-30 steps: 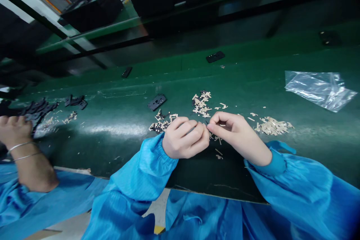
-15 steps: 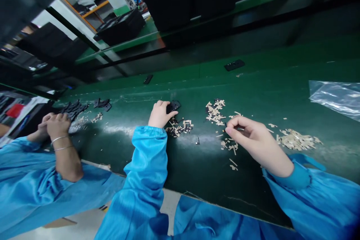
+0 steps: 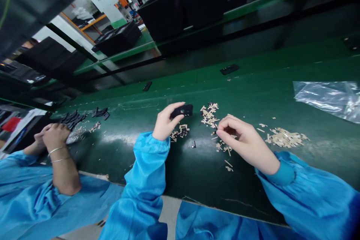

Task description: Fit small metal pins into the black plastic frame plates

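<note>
Two blue sleeves point(image 3: 150, 165) reached across the front edge of a green bench point(image 3: 213, 185), where a band of open surface lay between the edge and a few loose pale slips point(image 3: 228, 167). A small dark part point(image 3: 194, 144) lay alone between the arms, within easy reach of a brushing cuff. The right hand point(image 3: 240, 137) had thumb and fingers together on a tiny dark piece point(image 3: 214, 132); a slack pinch could have lost it among the scraps below. The left hand point(image 3: 166, 122) clamped a black plate point(image 3: 187, 110) between thumb and fingers, over a near pile point(image 3: 180, 131) that a dipping corner could have scattered. A middle pile point(image 3: 209, 114) sat just beside the right fingertips, leaving little room between the hands; a pale heap point(image 3: 285, 137) lay near the right forearm. Left, a co-worker's clasped hands point(image 3: 54, 135) rested well apart. Beyond, open green ran past a clear plastic bag point(image 3: 327, 99) to a far black plate point(image 3: 229, 69) and a shelf of black bins point(image 3: 161, 13).
</note>
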`<state>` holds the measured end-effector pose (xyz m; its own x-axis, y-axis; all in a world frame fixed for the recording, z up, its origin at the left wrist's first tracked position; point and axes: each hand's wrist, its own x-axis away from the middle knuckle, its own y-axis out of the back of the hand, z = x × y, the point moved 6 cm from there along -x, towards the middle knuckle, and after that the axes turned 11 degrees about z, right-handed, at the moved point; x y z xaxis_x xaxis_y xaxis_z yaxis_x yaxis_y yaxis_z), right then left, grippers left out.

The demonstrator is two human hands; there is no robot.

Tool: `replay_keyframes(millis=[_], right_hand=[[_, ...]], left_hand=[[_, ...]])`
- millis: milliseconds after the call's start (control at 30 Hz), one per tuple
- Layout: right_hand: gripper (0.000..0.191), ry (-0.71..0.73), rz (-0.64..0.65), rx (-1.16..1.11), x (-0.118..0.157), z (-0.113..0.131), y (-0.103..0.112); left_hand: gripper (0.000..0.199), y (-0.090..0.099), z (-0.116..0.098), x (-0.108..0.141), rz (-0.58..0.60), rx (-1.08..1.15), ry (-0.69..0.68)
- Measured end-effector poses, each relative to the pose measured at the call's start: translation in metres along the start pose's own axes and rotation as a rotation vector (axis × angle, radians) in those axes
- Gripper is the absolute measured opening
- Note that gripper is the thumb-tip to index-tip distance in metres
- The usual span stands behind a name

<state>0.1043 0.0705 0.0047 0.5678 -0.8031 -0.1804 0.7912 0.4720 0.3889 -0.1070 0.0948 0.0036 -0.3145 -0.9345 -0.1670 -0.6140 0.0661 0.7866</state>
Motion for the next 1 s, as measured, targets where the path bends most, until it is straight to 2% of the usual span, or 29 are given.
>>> replay_keyframes(millis=[100,167,200,267,333,367,567,667,1000], right_hand=[[0.011,0.121,-0.097,0.099,0.003,0.014,0.007],[0.010,0.184,-0.177,0.173,0.007,0.021,0.012],[0.010,0.205,-0.212,0.203,0.009,0.023,0.014],[0.011,0.228,-0.266,0.245,0.011,0.027,0.017],[0.012,0.235,-0.314,0.269,0.013,0.029,0.020],[0.013,0.234,-0.338,0.278,0.015,0.030,0.021],[0.017,0.215,-0.408,0.349,0.020,0.037,0.023],[0.018,0.234,-0.432,0.369,0.022,0.039,0.022],[0.017,0.199,-0.440,0.372,0.020,0.035,0.018]], left_hand=[[0.047,-0.023,-0.041,-0.001,0.152,0.090,-0.103],[0.054,-0.032,-0.059,0.000,0.184,0.185,-0.074],[0.050,-0.035,-0.066,0.000,0.178,0.235,-0.047],[0.028,-0.037,-0.076,-0.001,0.149,0.322,-0.001],[0.007,-0.038,-0.083,-0.003,0.125,0.375,0.025],[0.006,-0.037,-0.087,-0.004,0.109,0.384,0.031],[0.011,-0.030,-0.109,-0.001,-0.052,0.216,-0.004],[0.010,-0.030,-0.115,0.003,-0.078,0.142,0.001],[0.013,-0.030,-0.127,0.012,-0.199,0.018,-0.117]])
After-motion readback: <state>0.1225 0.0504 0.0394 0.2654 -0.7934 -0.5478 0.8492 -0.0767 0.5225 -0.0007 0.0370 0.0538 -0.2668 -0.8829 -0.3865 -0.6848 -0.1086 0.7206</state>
